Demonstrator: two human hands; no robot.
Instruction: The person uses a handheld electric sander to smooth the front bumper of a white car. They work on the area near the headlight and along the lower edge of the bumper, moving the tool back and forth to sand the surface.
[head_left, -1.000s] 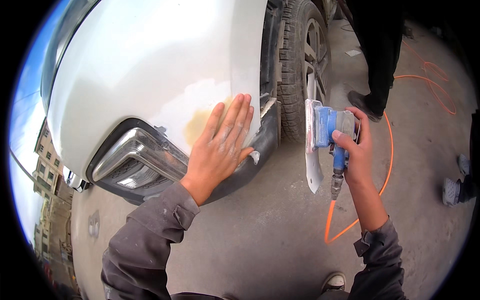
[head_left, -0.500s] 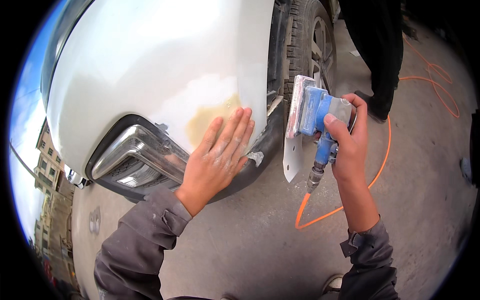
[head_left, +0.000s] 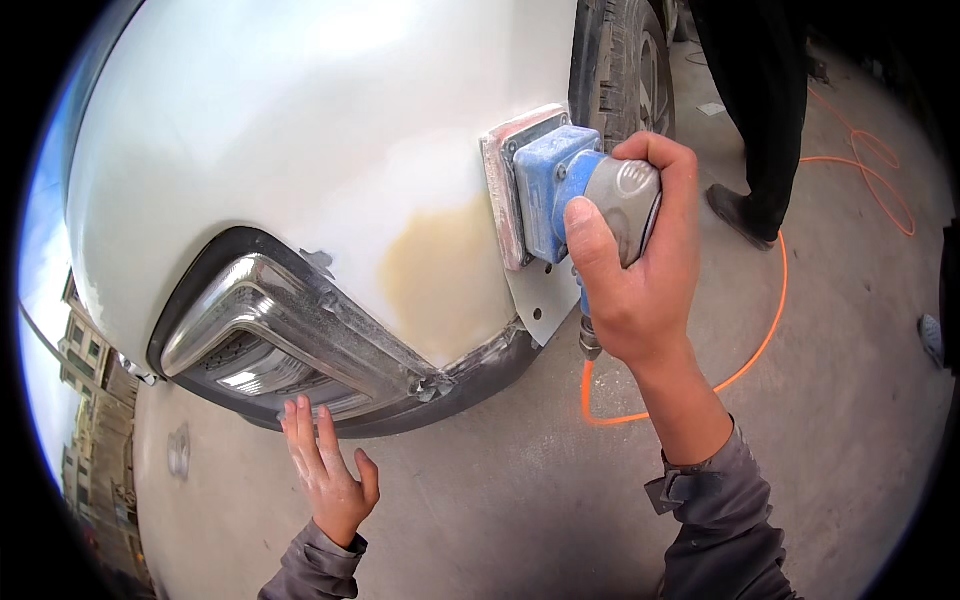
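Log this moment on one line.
right grip: around blue sander | sander: right of beige patch on white car panel, contact unclear | left grip: open, empty

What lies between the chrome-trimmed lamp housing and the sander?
In the head view, a beige patch on the white panel lies between the lamp housing and the sander in the right hand.

Sander [head_left: 555, 190]: pad face hidden; contact with the car [head_left: 300, 130] unclear. Right hand [head_left: 645, 285]: far-side fingers hidden behind the tool. Holed strip [head_left: 545, 300]: upper part behind sander. Orange hose [head_left: 757, 350] lost behind right forearm [head_left: 685, 400]. Car and wheel [head_left: 652, 85] cut by top edge; other person's [head_left: 755, 110] upper body out of frame. Sleeves [head_left: 725, 535] cut off at bottom. Buildings [head_left: 80, 345], left: too small for detail.
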